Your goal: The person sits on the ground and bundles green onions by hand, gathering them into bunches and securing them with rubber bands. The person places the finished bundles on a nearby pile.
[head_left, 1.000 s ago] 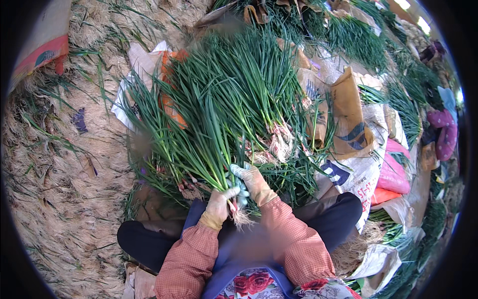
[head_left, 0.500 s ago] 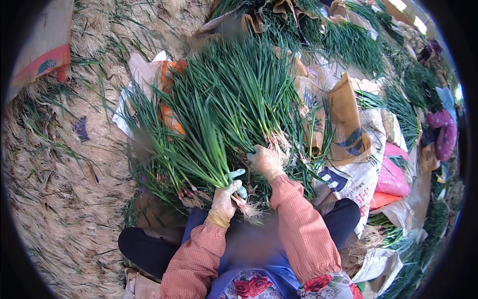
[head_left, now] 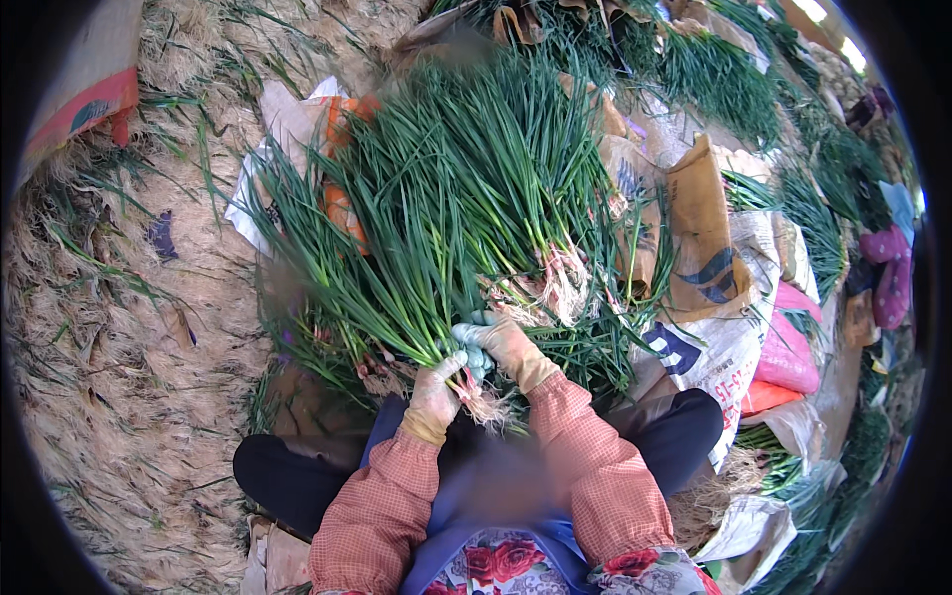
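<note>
My left hand [head_left: 434,394], in a pale glove, is closed round the lower stems of a bunch of scallions [head_left: 412,297]. Their pinkish bulbs and stringy roots stick out below the grip, and the long green leaves point up and away. Right beside it, my right hand [head_left: 506,352], gloved with bluish fingers, is closed against the same stems from the right. The fingers of both hands meet there and partly hide what lies between them. Just beyond is a large heap of scallions [head_left: 496,169], with a clump of bulbs and white roots [head_left: 560,283] at its near right side.
Straw-like root trimmings [head_left: 129,367] cover the ground at left. A brown paper sack [head_left: 704,233], a white printed sack [head_left: 719,367] and a pink bag [head_left: 788,347] lie at right. More scallions [head_left: 719,84] are piled at far right. My crossed legs [head_left: 297,491] frame the near side.
My right hand has left the clump of roots and come down and left to the bunch in my left hand. The left hand keeps its hold, shifted slightly left.
</note>
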Demonstrator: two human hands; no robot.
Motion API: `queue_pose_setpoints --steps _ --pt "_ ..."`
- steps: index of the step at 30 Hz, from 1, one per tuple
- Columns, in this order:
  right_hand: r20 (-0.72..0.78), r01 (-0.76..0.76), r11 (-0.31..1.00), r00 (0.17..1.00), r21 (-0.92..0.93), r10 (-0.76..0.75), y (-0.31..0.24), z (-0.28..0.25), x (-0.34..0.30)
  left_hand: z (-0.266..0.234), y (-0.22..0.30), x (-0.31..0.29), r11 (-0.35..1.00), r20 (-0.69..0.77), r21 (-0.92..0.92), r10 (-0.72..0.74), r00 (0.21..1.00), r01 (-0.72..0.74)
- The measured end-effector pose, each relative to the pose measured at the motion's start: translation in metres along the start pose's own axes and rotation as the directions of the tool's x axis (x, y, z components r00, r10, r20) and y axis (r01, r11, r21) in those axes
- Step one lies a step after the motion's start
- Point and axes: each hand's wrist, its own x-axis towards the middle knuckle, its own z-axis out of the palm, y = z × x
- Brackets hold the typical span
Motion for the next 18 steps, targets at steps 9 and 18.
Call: queue_pose_setpoints --steps 9,18 --pt "-0.243 0.093 0.987 0.962 -0.129 -0.122 -0.034 0.001 -0.022 -0.010 -0.006 -0.003 0.975 -0.143 0.218 0.077 0.987 -0.044" --pt "-0.309 0.319 0.937 0.914 0.141 -0.265 0.010 0.008 -0.002 0.026 0.004 0.010 0.989 -0.084 0.147 0.045 0.995 -0.032"
